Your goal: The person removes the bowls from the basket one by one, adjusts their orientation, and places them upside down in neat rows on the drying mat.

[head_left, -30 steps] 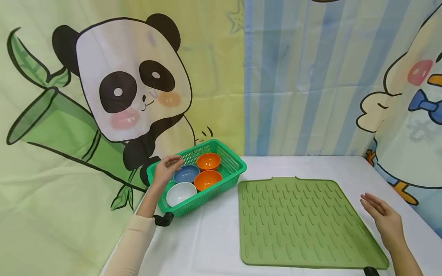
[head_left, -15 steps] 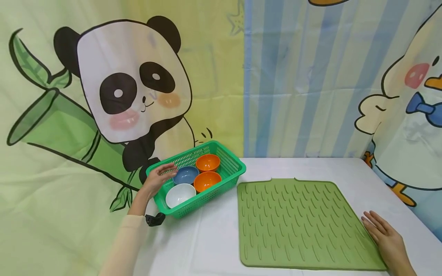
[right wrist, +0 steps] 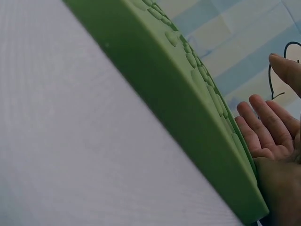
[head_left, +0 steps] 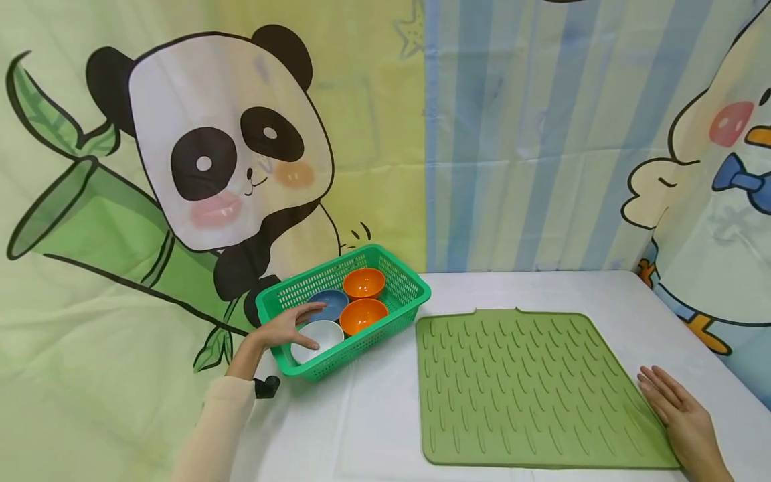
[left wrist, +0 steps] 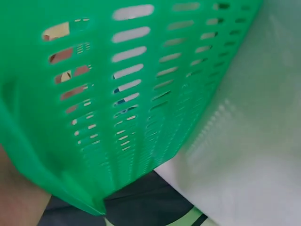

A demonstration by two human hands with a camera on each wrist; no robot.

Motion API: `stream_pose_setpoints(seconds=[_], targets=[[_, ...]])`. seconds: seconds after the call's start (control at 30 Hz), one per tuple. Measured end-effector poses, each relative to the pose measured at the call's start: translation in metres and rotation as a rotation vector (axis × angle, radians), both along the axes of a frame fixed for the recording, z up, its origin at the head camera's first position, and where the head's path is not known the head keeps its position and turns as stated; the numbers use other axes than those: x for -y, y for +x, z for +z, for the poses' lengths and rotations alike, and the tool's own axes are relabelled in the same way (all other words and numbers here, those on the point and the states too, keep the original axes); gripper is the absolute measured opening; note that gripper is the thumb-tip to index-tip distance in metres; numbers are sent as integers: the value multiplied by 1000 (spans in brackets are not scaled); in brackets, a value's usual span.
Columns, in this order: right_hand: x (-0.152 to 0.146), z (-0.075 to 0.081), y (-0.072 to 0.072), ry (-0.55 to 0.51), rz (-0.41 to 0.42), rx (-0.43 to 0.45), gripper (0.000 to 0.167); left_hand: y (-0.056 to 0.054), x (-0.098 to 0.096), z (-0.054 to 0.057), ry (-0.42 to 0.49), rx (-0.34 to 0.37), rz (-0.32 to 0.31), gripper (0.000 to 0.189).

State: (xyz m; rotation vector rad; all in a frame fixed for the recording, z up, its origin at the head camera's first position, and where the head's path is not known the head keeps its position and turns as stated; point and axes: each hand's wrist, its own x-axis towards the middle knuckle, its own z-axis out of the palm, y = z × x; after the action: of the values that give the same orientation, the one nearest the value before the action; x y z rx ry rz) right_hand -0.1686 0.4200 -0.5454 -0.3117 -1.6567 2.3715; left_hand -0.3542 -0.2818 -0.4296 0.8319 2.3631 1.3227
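My left hand (head_left: 283, 329) is over the near left end of a green slotted basket (head_left: 373, 347), thumb and fingers spread above a white bowl (head_left: 328, 333). Behind that bowl sits a blue bowl (head_left: 332, 302), partly covered by my fingertips. Two orange bowls (head_left: 364, 316) stand to the right in the same basket. In the left wrist view the basket's wall (left wrist: 101, 47) fills much of the picture, with a blurred bit of hand at the left edge. My right hand (head_left: 677, 412) lies at the right edge of a green ridged mat (head_left: 536, 388), fingers extended.
Basket and mat rest side by side on a white-covered table (head_left: 379, 415), the mat on the right. A printed curtain (head_left: 512, 134) with a panda and a duck hangs directly behind the table.
My left hand has come down and toward me, from above the blue bowl to the white bowl, thumb now spread from the fingers. My right hand has lowered to the mat's edge.
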Motion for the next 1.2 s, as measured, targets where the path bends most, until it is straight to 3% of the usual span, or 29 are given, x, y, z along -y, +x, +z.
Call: stream_pose_setpoints(seconds=[0.27,0.37,0.47,0.87,1.07,1.2], targets=[[-2,-1,-1,-68,-31,-55,82,9,-10,1,-233,-116,6,96],[-3,-3,0,-128,-14,-124,73,8,-11,0,-313,-190,2,95],[-4,-5,0,-174,6,-193,61,7,-12,-3,-362,-220,7,93],[-3,-6,2,-220,40,-243,53,10,-16,-2,-421,-228,-14,92],[-2,-5,0,-182,-11,-193,59,10,-16,2,-480,-198,-29,98],[0,-4,0,-146,-46,-145,66,12,-16,5,-478,-225,-67,96]])
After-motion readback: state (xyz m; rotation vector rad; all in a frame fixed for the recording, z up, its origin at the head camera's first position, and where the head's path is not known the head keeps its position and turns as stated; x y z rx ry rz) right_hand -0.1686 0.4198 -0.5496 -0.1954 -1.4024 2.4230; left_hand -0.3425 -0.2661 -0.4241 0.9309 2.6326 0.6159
